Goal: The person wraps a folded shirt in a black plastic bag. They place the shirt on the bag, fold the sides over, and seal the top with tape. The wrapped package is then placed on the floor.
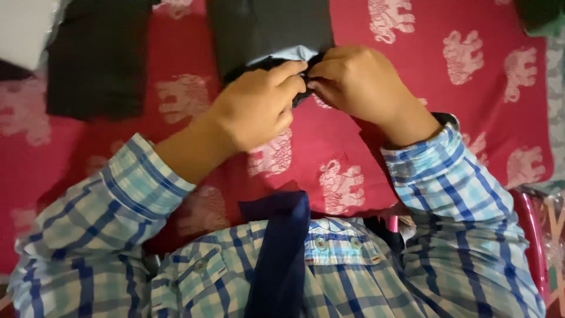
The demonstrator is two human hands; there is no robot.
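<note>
Pinching a small dark cloth item (297,79) between them, both hands meet at the upper middle of the view, over the red bedcover (482,118) printed with pale elephant figures. The left hand (256,109) is nearly closed, thumb and forefinger nipped onto the near edge of the dark cloth; the right hand (356,79) is likewise curled tight, its fingertips gripping the same edge from the opposite side, the two hands touching at the knuckles. What kind of garment it is cannot be told, since the hands cover most of it. A light blue strip (285,54) shows just behind the fingers, lying against a folded grey-black garment (268,26) that the small item rests on or beside. By its look the item is soft, limp and light, not fragile; it would sag if lifted by one corner, so a hem or seam edge, as now held, appears the soundest place to grip. Further left lies a separate folded black cloth (97,59), well apart. Nearest the camera are checked blue shirt sleeves (447,176) and a navy strip of fabric (279,253) hanging down the chest.
</note>
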